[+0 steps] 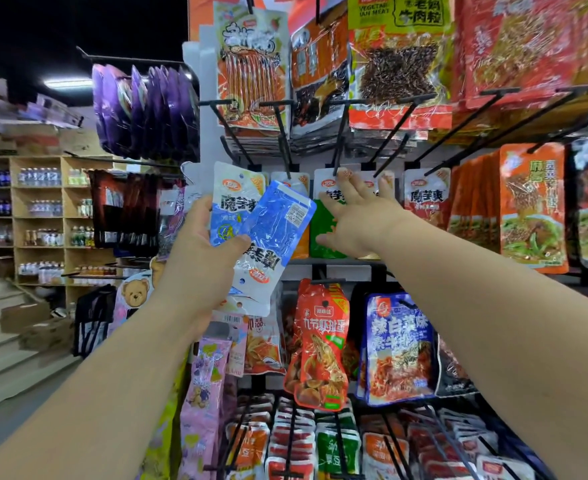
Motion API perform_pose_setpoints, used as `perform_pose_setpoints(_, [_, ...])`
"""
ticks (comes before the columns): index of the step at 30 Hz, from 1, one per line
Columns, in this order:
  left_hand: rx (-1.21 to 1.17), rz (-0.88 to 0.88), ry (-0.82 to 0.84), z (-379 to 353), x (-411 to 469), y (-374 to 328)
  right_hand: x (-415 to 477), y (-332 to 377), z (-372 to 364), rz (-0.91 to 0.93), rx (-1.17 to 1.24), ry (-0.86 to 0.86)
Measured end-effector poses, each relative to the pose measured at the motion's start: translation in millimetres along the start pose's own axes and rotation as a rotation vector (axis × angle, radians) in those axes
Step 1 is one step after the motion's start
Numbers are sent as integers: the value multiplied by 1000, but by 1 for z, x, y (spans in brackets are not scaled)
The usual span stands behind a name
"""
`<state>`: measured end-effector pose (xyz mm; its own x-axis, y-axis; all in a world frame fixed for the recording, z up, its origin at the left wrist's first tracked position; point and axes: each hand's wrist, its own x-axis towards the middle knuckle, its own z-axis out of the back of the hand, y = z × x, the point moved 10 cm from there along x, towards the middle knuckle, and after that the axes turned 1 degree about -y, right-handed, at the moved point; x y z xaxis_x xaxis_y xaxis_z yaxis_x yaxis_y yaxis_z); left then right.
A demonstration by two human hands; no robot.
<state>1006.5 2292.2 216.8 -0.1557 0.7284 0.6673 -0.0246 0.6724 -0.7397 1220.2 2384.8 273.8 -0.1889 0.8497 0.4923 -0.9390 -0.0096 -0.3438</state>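
Note:
My left hand (pixel 200 261) grips a small bunch of blue-and-white snack packets (pixel 271 230) in front of a rack of hanging snacks; one packet is upside down with its barcode showing. My right hand (pixel 358 220) reaches out with fingers spread, fingertips at the white tops of the hanging packets, over a green-and-white packet (pixel 322 233) on a black peg. A red-and-white packet (pixel 424 199) of the same kind hangs just to the right of that hand.
Black peg hooks (pixel 285 140) stick out from the rack above the hands. Orange packets (pixel 531 209) hang at right, red and blue bags (pixel 396 348) below. Purple bags (pixel 143 109) hang at left. Wooden drink shelves (pixel 39 216), steps and cardboard boxes (pixel 25 317) are at far left.

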Motion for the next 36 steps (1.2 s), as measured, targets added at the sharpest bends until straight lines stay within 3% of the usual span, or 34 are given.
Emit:
perform_pose_setpoints(8, [5, 3, -3, 2, -4, -2, -11, 10, 10, 23, 187, -12])
perform_pose_setpoints(12, [-151, -21, -37, 5, -13, -11, -60, 4, 65, -22, 826, -366])
perform_pose_setpoints(14, [-223, -36, -73, 8, -27, -15, -94, 5, 72, -45, 1192, -445])
perform_pose_setpoints(16, [-254, -42, -101, 8, -47, -14, -126, 19, 63, -41, 1493, -378])
perform_pose_setpoints(18, [-273, -33, -82, 3, -72, -8, -154, 41, 49, -1, 1632, -295])
perform_pose_setpoints(23, [-274, 54, 3, -3, -132, 18, -191, 74, -6, -5, 1667, -287])
perform_pose_setpoints(32, [-268, 299, -73, 25, -207, 81, -244, 130, -93, -125, 1870, -24])
perform_pose_setpoints(36, [-186, 407, -186, 52, -238, 113, -264, 138, -121, -226, 1931, 89])
